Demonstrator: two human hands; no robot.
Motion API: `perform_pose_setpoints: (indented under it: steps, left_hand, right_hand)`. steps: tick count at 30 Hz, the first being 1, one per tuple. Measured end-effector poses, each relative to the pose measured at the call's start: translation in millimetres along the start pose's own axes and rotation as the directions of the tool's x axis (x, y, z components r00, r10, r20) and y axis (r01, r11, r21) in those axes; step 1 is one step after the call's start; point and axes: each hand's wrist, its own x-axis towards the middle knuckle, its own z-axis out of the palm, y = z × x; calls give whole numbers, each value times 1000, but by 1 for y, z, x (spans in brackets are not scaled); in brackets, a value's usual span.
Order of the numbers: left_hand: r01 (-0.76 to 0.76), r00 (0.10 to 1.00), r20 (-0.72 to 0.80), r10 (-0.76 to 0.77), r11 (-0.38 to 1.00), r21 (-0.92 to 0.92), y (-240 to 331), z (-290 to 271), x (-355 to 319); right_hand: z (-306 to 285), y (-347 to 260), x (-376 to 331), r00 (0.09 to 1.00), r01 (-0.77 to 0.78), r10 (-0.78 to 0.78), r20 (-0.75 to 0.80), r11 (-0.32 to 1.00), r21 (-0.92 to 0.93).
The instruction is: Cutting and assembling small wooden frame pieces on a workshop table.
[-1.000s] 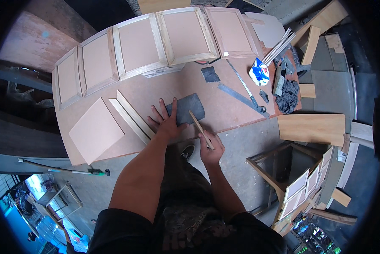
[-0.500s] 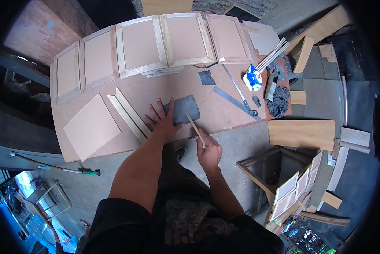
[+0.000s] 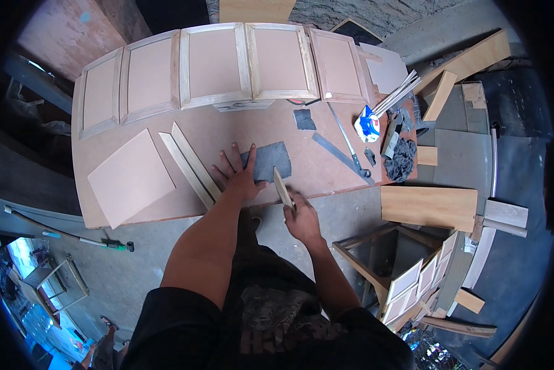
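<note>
A dark grey sheet of sandpaper (image 3: 272,159) lies near the front edge of the worktable (image 3: 240,126). My left hand (image 3: 238,176) is spread flat, pressing on the sheet's left part, fingers apart. Closed around a short pale wooden strip (image 3: 282,187) is my right hand (image 3: 303,221), just off the table's front edge. The strip's far end meets the sandpaper; whether its whole edge touches, I cannot tell. Left of my left hand lie two long pale wooden strips (image 3: 188,161) side by side, and beyond them a loose square panel (image 3: 131,179).
Framed panels (image 3: 214,61) line the table's back. To the right are a small sandpaper piece (image 3: 303,119), a saw (image 3: 346,137), a flat metal strip (image 3: 335,153), a blue-white carton (image 3: 367,126) with thin sticks, and crumpled dark cloth (image 3: 401,161). A wooden board (image 3: 429,208) and stool frame (image 3: 363,264) stand right.
The strip in my right hand has turned, showing more of its broad face, and my right hand has shifted slightly. My left hand stays on the sandpaper. The whole view has shifted a little.
</note>
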Motion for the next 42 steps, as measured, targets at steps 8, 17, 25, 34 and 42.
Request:
perform_pose_setpoints:
  steps: [8, 17, 25, 34, 42]
  left_hand:
    - [1, 1000, -10, -2, 1000, -29, -5, 4, 0]
    - [-18, 1000, -6, 18, 999, -44, -3, 0, -4]
    - [-3, 1000, 1, 3, 999, -42, -2, -2, -2]
    - [-16, 1000, -21, 15, 999, -41, -3, 2, -2]
    - [-3, 999, -33, 2, 1000, -9, -4, 6, 1]
  right_hand:
    - [-7, -38, 37, 961, -217, 227, 159, 973, -80]
    - [-13, -40, 39, 932, -149, 215, 292, 961, -232]
    - [-8, -41, 49, 993, -42, 56, 106, 991, -128]
    - [-1, -48, 59, 955, 114, -21, -296, 948, 298]
    - [30, -23, 79, 790, -82, 612, -37, 164, 983]
